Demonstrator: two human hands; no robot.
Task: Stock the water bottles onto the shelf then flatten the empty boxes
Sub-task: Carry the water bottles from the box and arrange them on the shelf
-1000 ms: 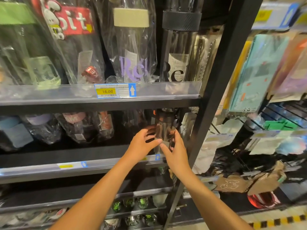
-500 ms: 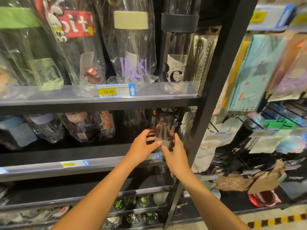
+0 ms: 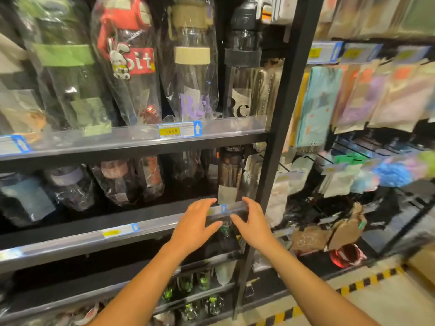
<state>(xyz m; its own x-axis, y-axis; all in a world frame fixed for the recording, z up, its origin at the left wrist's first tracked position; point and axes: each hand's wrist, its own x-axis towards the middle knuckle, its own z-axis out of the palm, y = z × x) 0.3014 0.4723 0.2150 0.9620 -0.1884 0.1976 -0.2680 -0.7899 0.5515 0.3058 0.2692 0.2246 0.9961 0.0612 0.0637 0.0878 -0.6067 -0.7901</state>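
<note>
Clear plastic wrap is covering nearly every bottle on this rack. Task item first: the dark water bottle [image 3: 229, 175] is standing upright at the far right end of the middle shelf [image 3: 117, 216], just beside the black upright post [image 3: 277, 137], w/ a pale label facing out. Both hands are hovering in front of that shelf's clear price rail [image 3: 153, 225], right below the bottle. Left hand [image 3: 195, 222] is sitting wide open, fingers spread and relaxed, gripping nothing. Right hand [image 3: 253, 222] is doing the same, fingers loosely fanned, nothing in it. Fingertips are overlapping the rail, but can't tell if they're actually touching it bc the pic's kinda blurry. Neither hand is touching the bottle. Up top, the upper shelf [image 3: 211, 143] is carrying taller wrapped bottles: a green-banded bottle [image 3: 63, 55], a red bunny-label bottle [image 3: 127, 57], a beige-banded bottle [image 3: 191, 55] w/ purple lettering, and a black-lidded bottle [image 3: 242, 55], all behind a yellow 16.00 price tag [image 3: 171, 131]. Off to the right, packets [image 3: 320, 104] are hanging, and yellow/black hazard tape [image 3: 364, 282] is running along the floor.
</note>
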